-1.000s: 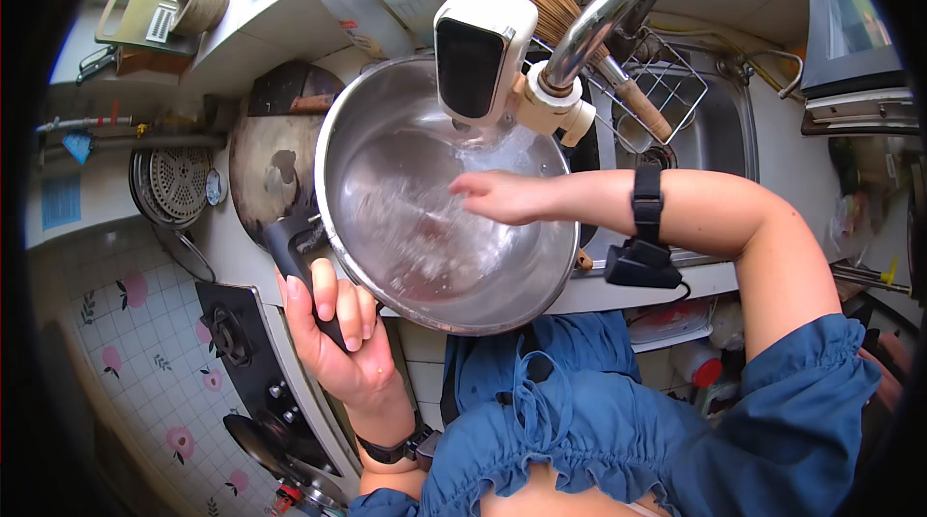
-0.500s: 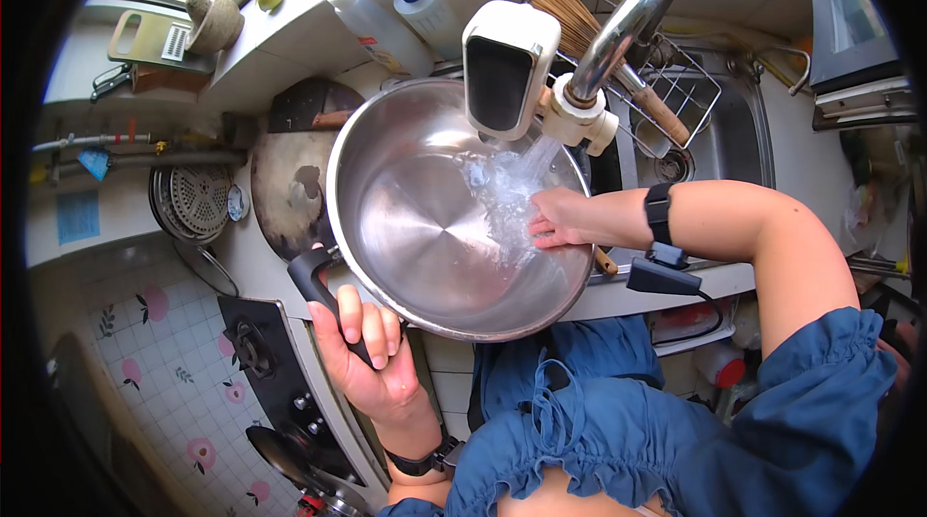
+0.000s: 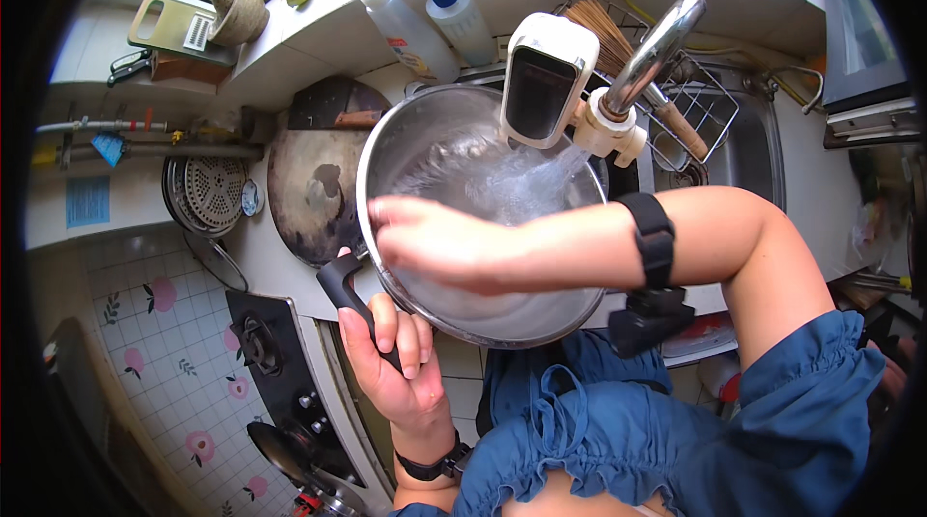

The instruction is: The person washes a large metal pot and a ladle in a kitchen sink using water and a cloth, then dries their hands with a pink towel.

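A large steel pot (image 3: 425, 165) sits tilted under the faucet (image 3: 637, 83). A stream of water (image 3: 555, 179) runs from the white spout head into it, and the water inside ripples. My left hand (image 3: 406, 367) is wrapped round the pot's black handle (image 3: 348, 290) on the near left side. My right hand (image 3: 435, 242) reaches across the pot from the right. It is at the left inner rim, blurred by motion, so its fingers do not show clearly. Part of the pot's inside is hidden behind my right forearm.
Right of the faucet is a sink (image 3: 758, 145) with a wire rack (image 3: 719, 111) holding a whisk brush (image 3: 599, 34). A white bottle (image 3: 410, 34) and a blue-capped bottle (image 3: 463, 25) stand behind the pot. A round wooden board (image 3: 294, 198) lies left, a gas stove (image 3: 266, 343) lower left.
My right hand has moved left across the pot, from the water stream to the left rim. The water inside now swirls more widely. My left hand keeps its grip on the handle.
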Tool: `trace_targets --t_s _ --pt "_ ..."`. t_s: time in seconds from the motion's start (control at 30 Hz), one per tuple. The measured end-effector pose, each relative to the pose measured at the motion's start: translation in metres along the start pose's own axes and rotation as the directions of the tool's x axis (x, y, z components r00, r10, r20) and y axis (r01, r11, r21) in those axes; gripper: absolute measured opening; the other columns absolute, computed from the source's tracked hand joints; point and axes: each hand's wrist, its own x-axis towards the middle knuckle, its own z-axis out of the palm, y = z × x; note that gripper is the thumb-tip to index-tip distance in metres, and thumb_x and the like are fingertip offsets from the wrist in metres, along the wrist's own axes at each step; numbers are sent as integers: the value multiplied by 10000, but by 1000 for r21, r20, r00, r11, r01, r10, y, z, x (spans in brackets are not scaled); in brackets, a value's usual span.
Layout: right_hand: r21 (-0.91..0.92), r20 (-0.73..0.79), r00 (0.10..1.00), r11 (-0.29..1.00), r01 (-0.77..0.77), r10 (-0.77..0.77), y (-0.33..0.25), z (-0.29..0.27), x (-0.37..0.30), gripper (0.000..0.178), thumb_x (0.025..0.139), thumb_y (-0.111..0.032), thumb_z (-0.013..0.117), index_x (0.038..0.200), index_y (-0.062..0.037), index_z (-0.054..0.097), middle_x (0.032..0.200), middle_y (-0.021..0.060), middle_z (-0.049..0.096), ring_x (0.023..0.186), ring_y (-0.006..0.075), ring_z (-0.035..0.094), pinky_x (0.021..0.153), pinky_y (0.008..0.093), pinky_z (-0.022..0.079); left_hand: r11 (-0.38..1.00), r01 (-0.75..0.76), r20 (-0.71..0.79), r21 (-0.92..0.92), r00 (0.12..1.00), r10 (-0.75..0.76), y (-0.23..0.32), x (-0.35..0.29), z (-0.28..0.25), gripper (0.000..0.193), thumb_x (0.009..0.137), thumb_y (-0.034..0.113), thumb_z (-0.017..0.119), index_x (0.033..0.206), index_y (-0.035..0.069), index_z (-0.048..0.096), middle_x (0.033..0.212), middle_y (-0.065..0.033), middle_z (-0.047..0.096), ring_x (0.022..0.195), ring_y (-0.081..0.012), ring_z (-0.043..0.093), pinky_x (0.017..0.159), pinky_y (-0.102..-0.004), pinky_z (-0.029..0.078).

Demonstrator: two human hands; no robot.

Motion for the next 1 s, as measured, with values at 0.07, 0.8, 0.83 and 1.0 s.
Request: trace_targets --t_s 0.07,0.8,0.83,1.0 --pt "-102 219 959 982 -158 177 -20 1 -42 378 864 -227 372 1160 7 404 990 71 513 898 123 448 819 260 364 999 1 -66 -39 998 -3 -1 2 4 326 916 301 322 669 89 344 517 38 309 343 -38 249 376 -190 255" --pt "218 -736 563 919 -329 376 122 -175 6 240 830 -208 418 993 -35 457 769 82 506 667 200 519 680 308 474 994 -22 -25 -107 999 20 8 -4 -11 383 921 290 308 1186 15 299 540 34 303 331 -32 227 359 -178 259" --pt "222 -682 642 936 -274 350 117 -175 23 222 824 -194 414 969 -35 470 759 82 509 652 197 514 659 309 467 991 -13 -58 -130 998 5 9 -6 -10 437 922 297 297 1268 44 209 532 35 301 323 -32 228 358 -183 267" --pt "291 -429 891 956 -23 152 79 -136 109 174 795 -128 389 838 -34 529 709 78 529 579 182 493 561 310 434 998 31 133 -54 991 -23 -1 -6 1 509 923 281 291 1325 59 70 537 32 307 322 -24 248 347 -181 268"
